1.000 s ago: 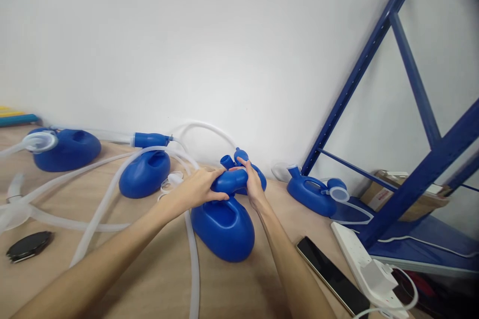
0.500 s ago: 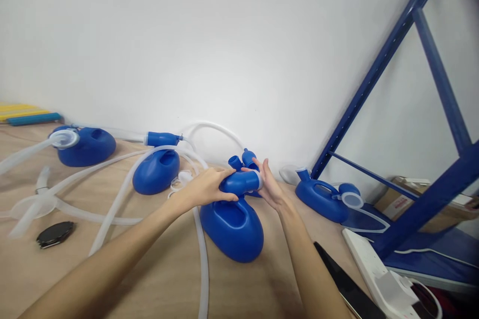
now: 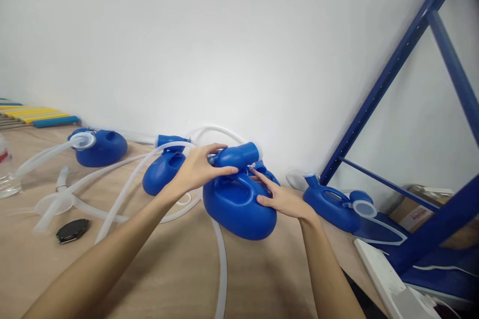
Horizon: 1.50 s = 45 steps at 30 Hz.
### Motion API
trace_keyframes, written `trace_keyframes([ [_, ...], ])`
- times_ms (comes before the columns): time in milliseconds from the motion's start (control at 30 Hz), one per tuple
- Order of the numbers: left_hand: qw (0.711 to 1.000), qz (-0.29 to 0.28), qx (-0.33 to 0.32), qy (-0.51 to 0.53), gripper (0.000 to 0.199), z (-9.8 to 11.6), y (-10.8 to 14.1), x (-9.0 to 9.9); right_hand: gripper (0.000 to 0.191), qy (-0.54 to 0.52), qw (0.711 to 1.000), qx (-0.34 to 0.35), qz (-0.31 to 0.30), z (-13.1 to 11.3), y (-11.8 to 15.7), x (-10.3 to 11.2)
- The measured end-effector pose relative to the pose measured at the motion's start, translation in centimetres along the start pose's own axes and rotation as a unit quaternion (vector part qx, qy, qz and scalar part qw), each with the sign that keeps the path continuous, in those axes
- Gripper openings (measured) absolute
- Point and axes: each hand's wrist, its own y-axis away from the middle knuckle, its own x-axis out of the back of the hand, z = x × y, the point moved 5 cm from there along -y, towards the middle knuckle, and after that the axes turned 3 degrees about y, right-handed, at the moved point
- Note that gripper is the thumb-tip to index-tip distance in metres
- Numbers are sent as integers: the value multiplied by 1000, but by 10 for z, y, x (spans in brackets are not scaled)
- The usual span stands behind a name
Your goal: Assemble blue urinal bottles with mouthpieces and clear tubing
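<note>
A blue portable urinal bottle (image 3: 239, 209) with a moulded grip is held between my two hands in the middle of the view. My left hand (image 3: 198, 167) wraps round its blue spout piece (image 3: 239, 155), thumb along the near side. My right hand (image 3: 282, 199) grips the bottle's right shoulder, with the thumb in front and the fingers behind the spout. Part of another blue bottle (image 3: 270, 173) shows behind my right fingers. A translucent tube (image 3: 220, 264) runs down the table below the held bottle. Whether the bottle's base touches the table I cannot tell.
More blue urinal bottles stand at the left (image 3: 101, 152), left of centre (image 3: 159, 177) and right (image 3: 331, 209). Loose tubing (image 3: 119, 199) crosses the table near a black round object (image 3: 73, 231). A blue rack (image 3: 374, 94) and white power strip (image 3: 385, 279) are at right.
The bottle has moved up and away, its spout piece now tilted up to the right. My right hand has shifted from the spout's rim down to the bottle's shoulder. The view has swung left.
</note>
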Motion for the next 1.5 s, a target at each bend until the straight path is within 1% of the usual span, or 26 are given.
trace_keyframes([
  [67,1000,26,2,-5,69,6,2,9,98,46,998,-13,39,-19,2,-4],
  [133,999,41,-1,-16,68,14,4,14,79,71,992,-9,105,-37,2,-8],
  [200,999,44,-6,-26,67,20,7,15,56,62,982,4,180,-48,1,-12],
  [267,998,43,-11,-36,67,23,8,14,43,41,972,13,230,-52,0,-16],
  [300,998,44,-13,-40,68,24,9,14,40,32,970,16,239,-52,-1,-18],
  [433,997,54,-16,-52,67,23,10,12,33,24,971,36,237,-51,-4,-21],
  [533,996,60,-11,-66,67,24,11,13,31,51,964,26,259,-53,-4,-22],
  [600,994,63,-2,-84,68,26,12,13,31,93,953,20,288,-55,-3,-24],
  [667,993,63,8,-103,68,28,13,14,29,159,931,22,327,-59,-3,-28],
  [767,990,66,5,-125,66,34,15,15,25,258,884,48,386,-65,-2,-34],
  [833,989,69,-3,-131,64,40,17,16,23,291,862,69,409,-67,-3,-37],
  [900,992,51,-9,-116,65,47,19,19,24,295,851,88,426,-66,-3,-36],
  [933,995,29,-9,-99,66,50,21,21,26,289,848,95,434,-66,-2,-34],
  [1000,998,-33,1,-47,70,54,24,27,30,268,842,116,453,-66,2,-28],
  [1100,991,-117,11,58,67,52,25,42,31,236,828,154,485,-70,13,-17],
  [1133,988,-128,5,82,63,49,24,48,30,230,821,170,493,-73,18,-14],
  [1167,988,-123,-10,87,59,44,21,55,27,226,815,186,499,-77,23,-12],
  [1233,992,-98,-64,44,53,36,15,65,23,226,807,209,504,-82,30,-8],
  [1300,987,-81,-133,-32,56,32,12,64,23,233,801,214,509,-84,34,-6],
  [1367,976,-65,-184,-96,63,29,11,57,24,239,799,209,511,-84,36,-3],
  [1400,971,-42,-199,-124,63,29,11,53,24,240,800,209,509,-83,37,-2],
  [1500,953,64,-220,-198,55,27,10,51,22,236,810,224,488,-83,40,1],
])
